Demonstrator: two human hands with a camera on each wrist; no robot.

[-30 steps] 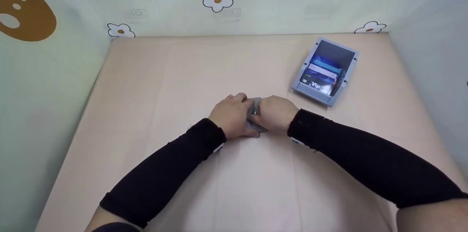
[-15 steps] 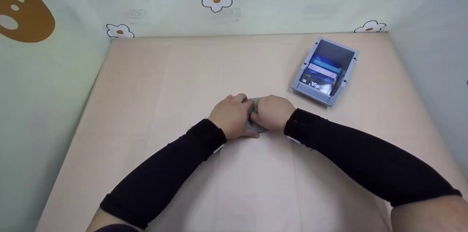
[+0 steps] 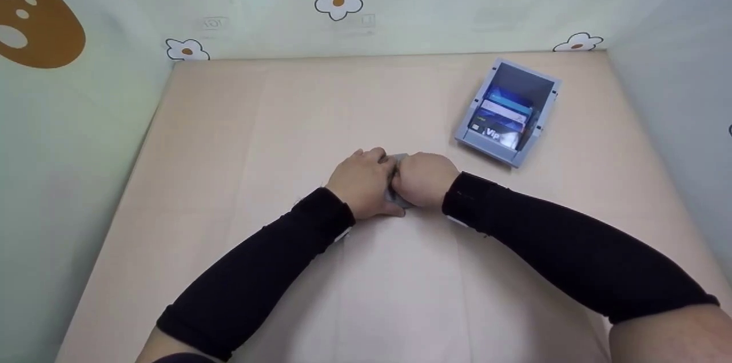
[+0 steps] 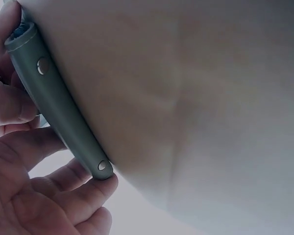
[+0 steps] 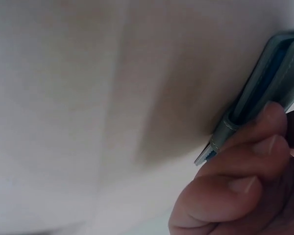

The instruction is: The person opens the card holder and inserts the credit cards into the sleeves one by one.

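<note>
Both hands meet around a small grey-green leather card wallet (image 3: 400, 200) on the table, mostly covered by the fingers in the head view. In the left wrist view the wallet (image 4: 63, 103) shows its spine with two metal snap studs. My left hand (image 3: 361, 184) grips it, fingertips at the lower end of the spine. My right hand (image 3: 426, 179) has its fingers curled against the opposite side, pinching it. In the right wrist view the wallet (image 5: 267, 81) has a dark blue inside and a stitched strap loop at one end.
A grey open box (image 3: 489, 148) stands at the back right of the table (image 3: 286, 111), tilted in line. Several cards (image 3: 503, 114) lie stacked in it, the front one marked "Vip". Flower-patterned walls (image 3: 400, 8) rise behind and at both sides.
My right hand has shifted slightly left, closer to the left hand, covering more of the wallet. The left hand and the box have stayed in place.
</note>
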